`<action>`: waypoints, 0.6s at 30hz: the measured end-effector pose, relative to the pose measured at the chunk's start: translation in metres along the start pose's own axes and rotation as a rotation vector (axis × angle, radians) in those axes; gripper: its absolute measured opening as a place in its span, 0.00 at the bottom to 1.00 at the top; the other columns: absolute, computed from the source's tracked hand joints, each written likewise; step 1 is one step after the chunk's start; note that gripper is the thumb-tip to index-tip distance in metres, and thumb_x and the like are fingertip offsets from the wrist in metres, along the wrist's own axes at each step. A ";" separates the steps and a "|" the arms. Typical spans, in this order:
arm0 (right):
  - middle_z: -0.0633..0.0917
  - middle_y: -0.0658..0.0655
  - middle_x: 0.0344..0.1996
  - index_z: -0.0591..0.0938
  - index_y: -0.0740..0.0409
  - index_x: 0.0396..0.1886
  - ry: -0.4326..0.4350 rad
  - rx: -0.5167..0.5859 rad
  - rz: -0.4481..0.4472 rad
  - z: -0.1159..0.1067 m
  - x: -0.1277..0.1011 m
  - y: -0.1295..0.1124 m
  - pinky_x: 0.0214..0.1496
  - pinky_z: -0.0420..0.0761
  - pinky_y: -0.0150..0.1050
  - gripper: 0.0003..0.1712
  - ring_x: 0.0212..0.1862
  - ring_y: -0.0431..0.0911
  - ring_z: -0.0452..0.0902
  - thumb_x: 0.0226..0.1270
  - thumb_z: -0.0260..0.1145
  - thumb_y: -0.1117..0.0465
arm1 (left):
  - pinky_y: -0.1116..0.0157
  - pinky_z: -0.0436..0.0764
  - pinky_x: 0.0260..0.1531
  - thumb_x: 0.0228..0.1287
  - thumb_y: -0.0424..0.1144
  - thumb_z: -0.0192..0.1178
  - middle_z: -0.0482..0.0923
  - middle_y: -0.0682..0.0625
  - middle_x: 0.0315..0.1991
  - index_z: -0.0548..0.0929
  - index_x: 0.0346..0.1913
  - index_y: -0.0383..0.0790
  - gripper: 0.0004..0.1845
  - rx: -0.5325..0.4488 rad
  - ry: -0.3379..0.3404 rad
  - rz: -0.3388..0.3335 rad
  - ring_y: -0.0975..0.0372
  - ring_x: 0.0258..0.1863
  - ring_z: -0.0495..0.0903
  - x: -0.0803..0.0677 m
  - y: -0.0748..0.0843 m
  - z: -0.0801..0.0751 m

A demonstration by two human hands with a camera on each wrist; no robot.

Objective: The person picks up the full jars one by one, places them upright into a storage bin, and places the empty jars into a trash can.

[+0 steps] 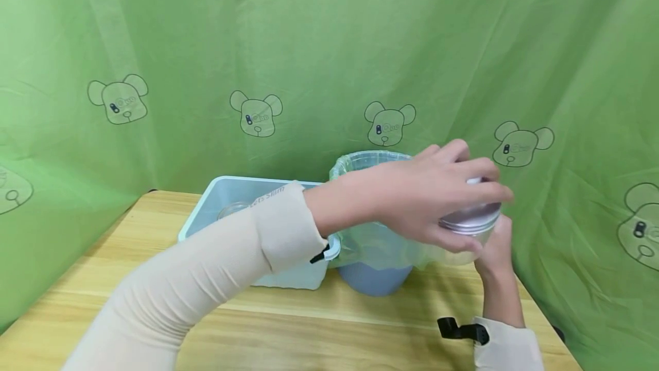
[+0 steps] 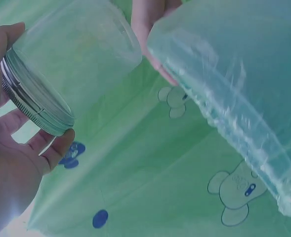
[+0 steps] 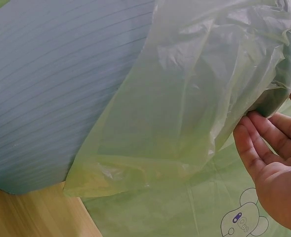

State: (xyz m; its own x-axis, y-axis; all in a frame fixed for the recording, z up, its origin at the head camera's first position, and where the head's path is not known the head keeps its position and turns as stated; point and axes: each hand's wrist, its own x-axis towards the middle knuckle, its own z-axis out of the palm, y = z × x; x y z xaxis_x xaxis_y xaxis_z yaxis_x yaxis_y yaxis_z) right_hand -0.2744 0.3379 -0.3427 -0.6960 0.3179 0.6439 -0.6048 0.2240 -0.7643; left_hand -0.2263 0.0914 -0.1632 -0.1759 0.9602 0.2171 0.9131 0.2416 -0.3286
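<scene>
My left hand (image 1: 437,188) reaches across to the right and grips a clear jar (image 2: 86,54) by its silver screw lid (image 1: 471,219). In the left wrist view, thumb and fingertips curl round the lid's edge. Beside the jar stands a bluish trash bin (image 1: 376,280), lined with a thin pale-green plastic bag (image 3: 185,98) folded over its rim. My right hand (image 3: 278,173) holds the bin's bagged rim, fingertips at its outer side and thumb opposite; the thumb is partly cut off. In the head view, the jar hides part of that hand.
A light-blue basket (image 1: 257,180) stands left of the bin, with a clear round container (image 1: 234,208) inside, partly hidden by my left sleeve. Everything stands on a wooden table (image 1: 288,336). A green curtain (image 1: 319,45) printed with bear heads hangs behind and at both sides.
</scene>
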 end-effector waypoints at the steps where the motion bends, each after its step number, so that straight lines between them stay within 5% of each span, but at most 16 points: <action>1: 0.85 0.43 0.24 0.87 0.49 0.28 0.007 -0.078 0.038 0.001 0.000 -0.002 0.32 0.76 0.26 0.18 0.29 0.37 0.77 0.58 0.66 0.78 | 0.65 0.68 0.54 0.72 0.67 0.51 0.62 0.55 0.73 0.65 0.77 0.57 0.36 -0.003 0.007 -0.011 0.57 0.62 0.62 -0.001 -0.002 -0.001; 6: 0.86 0.45 0.28 0.91 0.56 0.41 0.007 -0.082 0.137 0.003 0.001 -0.005 0.32 0.74 0.26 0.09 0.31 0.39 0.74 0.71 0.65 0.69 | 0.66 0.68 0.53 0.71 0.66 0.51 0.62 0.57 0.73 0.64 0.77 0.58 0.36 0.002 0.036 -0.065 0.58 0.62 0.62 -0.004 -0.015 -0.004; 11: 0.88 0.44 0.43 0.84 0.60 0.62 -0.044 0.024 0.179 0.003 0.001 -0.007 0.47 0.79 0.22 0.18 0.42 0.37 0.81 0.76 0.64 0.63 | 0.66 0.68 0.54 0.72 0.67 0.51 0.62 0.58 0.73 0.64 0.77 0.59 0.36 0.015 0.035 -0.132 0.59 0.62 0.62 -0.007 -0.030 -0.003; 18: 0.88 0.46 0.46 0.80 0.64 0.65 -0.085 0.055 0.182 0.003 0.001 -0.009 0.51 0.80 0.24 0.22 0.44 0.37 0.81 0.76 0.65 0.60 | 0.65 0.69 0.53 0.71 0.68 0.51 0.64 0.57 0.73 0.65 0.76 0.59 0.36 0.029 0.033 -0.202 0.59 0.61 0.64 -0.010 -0.049 0.012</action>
State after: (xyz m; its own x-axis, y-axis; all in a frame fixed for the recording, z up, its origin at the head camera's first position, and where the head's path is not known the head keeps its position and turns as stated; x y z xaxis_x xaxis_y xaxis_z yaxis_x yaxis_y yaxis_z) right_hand -0.2705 0.3331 -0.3352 -0.8242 0.2696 0.4981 -0.4847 0.1191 -0.8665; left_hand -0.2739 0.0716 -0.1602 -0.3420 0.8868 0.3109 0.8494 0.4332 -0.3015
